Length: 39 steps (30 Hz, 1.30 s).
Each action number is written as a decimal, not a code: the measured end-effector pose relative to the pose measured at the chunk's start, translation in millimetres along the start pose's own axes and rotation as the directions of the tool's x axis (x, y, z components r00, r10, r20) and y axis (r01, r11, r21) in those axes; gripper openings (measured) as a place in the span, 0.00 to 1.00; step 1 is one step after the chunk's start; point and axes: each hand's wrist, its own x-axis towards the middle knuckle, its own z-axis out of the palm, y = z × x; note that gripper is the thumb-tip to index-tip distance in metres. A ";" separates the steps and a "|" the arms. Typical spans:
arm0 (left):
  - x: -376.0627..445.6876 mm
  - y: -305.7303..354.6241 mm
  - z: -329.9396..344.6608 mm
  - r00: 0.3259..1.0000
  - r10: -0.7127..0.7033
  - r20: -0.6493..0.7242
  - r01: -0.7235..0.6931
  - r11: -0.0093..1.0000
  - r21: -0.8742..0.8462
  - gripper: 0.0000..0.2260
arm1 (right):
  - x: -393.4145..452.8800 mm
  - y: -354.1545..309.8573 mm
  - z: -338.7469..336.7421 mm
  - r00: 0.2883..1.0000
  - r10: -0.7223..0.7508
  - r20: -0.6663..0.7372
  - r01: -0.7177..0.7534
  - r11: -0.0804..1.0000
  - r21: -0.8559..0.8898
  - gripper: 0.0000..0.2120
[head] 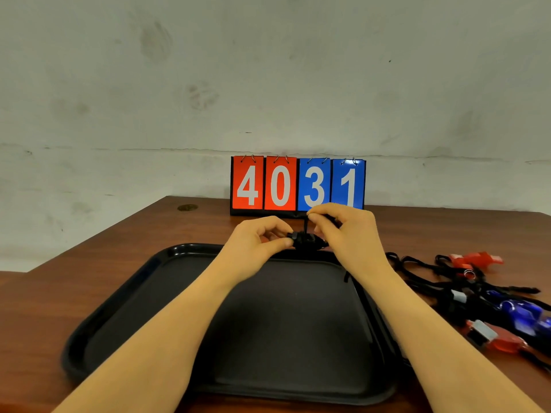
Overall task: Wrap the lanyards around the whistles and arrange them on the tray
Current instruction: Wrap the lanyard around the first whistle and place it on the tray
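A black whistle (307,240), its body covered in turns of black lanyard, is held above the far edge of the black tray (119,317). My left hand (256,242) pinches the whistle's left end between thumb and fingers. My right hand (343,231) pinches the lanyard strand (306,225), which rises straight up from the whistle. On the table to the right lie more whistles with tangled black lanyards: a red whistle (477,259) at the back, a blue whistle (521,315) nearer and a second red whistle (501,341) nearest.
A flip scoreboard (298,184) reading 4031 stands at the back of the wooden table (104,254), just behind my hands. A small round mark (187,207) sits at the table's far left. A grey wall rises behind.
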 end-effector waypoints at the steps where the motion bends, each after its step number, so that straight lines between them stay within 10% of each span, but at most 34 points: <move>1: -0.2 0.6 0.0 1.000 -0.003 0.011 0.003 1.000 -0.005 0.06 | 0.7 -0.6 -0.3 0.999 0.029 -0.014 -0.029 0.999 0.039 0.06; 8: -0.7 5.4 -3.2 0.999 0.009 0.038 -0.003 0.987 -0.164 0.05 | 6.8 -3.9 -10.4 0.963 0.257 0.084 -0.269 0.880 0.391 0.08; 18: -1.5 4.9 0.1 0.991 -0.083 -0.100 0.024 0.872 -0.489 0.04 | -0.5 -2.4 -1.9 0.938 0.263 0.226 -0.329 0.878 0.348 0.09; 32: 4.0 -7.8 0.6 0.923 -0.254 -0.291 0.153 0.932 -0.328 0.04 | -1.9 -5.5 -1.0 0.891 0.124 0.437 -0.282 0.904 0.320 0.05; 39: 7.0 -14.7 0.1 0.930 -0.222 -0.293 0.184 0.971 -0.152 0.03 | -2.3 -5.3 3.2 0.952 0.042 0.304 -0.092 0.984 0.153 0.07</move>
